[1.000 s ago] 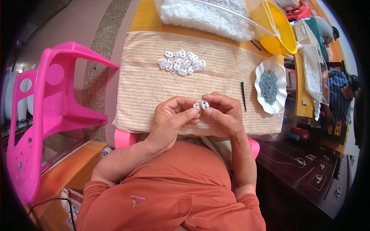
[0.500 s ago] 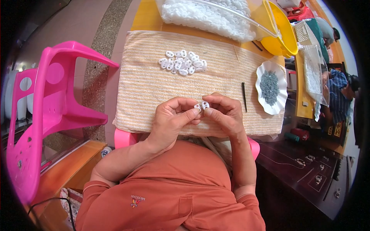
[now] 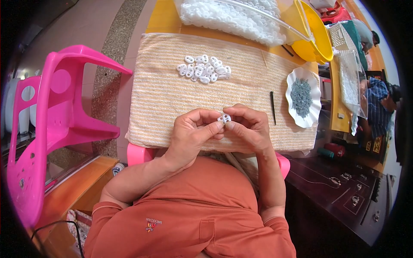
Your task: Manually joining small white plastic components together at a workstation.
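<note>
We list left hand (image 3: 192, 129) and right hand (image 3: 254, 127), curled face to face, pinching small white holed plastic pieces (image 3: 225, 118) together above the cream-striped cloth towel (image 3: 172, 101), toward its near edge. Long axis: we cannot tell.

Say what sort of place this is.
Probably a small workshop, perhaps in a home: white pieces lie piled on a striped towel, near a clear bin of similar ones and a white dish of grey bits.

Off the left edge of your tabletop (image 3: 158, 19), a pink plastic chair (image 3: 42, 129) is standing and a speckled strip (image 3: 114, 43) is crossing the pale floor (image 3: 84, 36). Brown wooden furniture (image 3: 86, 179) is sitting past your near left corner; a dark surface (image 3: 316, 202) is spreading beyond the near right.
</note>
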`<state>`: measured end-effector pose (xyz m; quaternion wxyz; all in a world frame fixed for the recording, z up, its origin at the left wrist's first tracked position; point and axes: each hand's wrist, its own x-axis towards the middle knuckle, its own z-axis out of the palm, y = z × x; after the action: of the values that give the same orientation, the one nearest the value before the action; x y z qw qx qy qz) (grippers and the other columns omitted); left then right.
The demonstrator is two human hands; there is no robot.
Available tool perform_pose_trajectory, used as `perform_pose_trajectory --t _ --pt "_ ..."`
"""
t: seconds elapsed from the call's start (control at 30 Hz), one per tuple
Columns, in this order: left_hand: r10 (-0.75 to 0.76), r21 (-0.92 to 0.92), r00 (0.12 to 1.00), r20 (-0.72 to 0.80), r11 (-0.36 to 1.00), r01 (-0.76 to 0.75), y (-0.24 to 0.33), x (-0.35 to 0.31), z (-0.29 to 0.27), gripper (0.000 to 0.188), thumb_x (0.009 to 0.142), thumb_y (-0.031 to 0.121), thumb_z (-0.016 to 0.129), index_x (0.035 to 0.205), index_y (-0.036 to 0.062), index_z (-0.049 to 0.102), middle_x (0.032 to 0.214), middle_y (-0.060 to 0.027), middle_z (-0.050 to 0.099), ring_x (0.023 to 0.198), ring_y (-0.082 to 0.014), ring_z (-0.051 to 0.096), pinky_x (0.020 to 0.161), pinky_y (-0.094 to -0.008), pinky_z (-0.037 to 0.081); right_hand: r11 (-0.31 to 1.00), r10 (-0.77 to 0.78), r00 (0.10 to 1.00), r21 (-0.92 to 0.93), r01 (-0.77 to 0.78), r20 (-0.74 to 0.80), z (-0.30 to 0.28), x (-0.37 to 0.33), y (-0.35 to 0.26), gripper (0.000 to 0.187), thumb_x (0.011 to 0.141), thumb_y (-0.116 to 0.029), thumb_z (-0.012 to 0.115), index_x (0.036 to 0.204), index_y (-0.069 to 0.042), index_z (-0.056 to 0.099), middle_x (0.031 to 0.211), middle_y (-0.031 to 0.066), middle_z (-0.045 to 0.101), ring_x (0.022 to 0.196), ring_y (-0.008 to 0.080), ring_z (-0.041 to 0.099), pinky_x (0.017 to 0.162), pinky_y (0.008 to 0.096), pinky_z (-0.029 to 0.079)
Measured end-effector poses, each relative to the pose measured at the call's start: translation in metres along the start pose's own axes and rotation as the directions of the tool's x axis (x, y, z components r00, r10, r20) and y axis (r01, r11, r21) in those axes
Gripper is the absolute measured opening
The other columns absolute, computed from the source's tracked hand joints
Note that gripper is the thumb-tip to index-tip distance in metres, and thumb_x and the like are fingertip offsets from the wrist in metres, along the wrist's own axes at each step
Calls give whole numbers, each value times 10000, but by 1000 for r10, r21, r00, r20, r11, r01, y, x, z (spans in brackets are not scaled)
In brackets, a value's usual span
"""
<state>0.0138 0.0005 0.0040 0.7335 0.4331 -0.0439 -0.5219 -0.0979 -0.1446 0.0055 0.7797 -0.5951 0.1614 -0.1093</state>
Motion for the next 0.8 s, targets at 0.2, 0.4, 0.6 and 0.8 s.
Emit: perform_pose_trajectory --t 0.2,0.4,0.6,0.8 --pt "-6 -7 1000 -6 1000 5 0 0 0 139 869 13 616 1008 1 615 867 -68 654 736 -103 622 679 -229 538 1000 25 1000 17 -25 -4 1 0 -2 307 829 89 604 1133 49 610 1006 108 602 930 157 596 805 261 480" --pt "-4 -5 1000 -10 1000 4 0 0 1 137 869 14 617 1005 1 614 859 -67 653 732 -104 620 675 -227 532 999 34 999 4 -34 -6 1 -1 -3 307 832 86 603 1136 47 608 1000 107 605 927 156 599 802 260 483" --pt "-6 -8 1000 -14 1000 6 0 0 1 140 867 14 622 1005 -1 615 860 -69 654 729 -105 620 678 -230 533 999 38 999 20 -38 1 1 0 -3 305 835 81 607 1137 46 608 993 102 606 925 154 599 799 259 483" --pt "-8 -6 1000 -18 1000 8 1 0 1 144 863 7 623 1006 -12 616 868 -77 656 731 -110 621 680 -233 536 999 34 999 -6 -34 27 -1 1 -2 304 839 70 612 1142 46 607 994 96 604 927 149 593 800 255 479"
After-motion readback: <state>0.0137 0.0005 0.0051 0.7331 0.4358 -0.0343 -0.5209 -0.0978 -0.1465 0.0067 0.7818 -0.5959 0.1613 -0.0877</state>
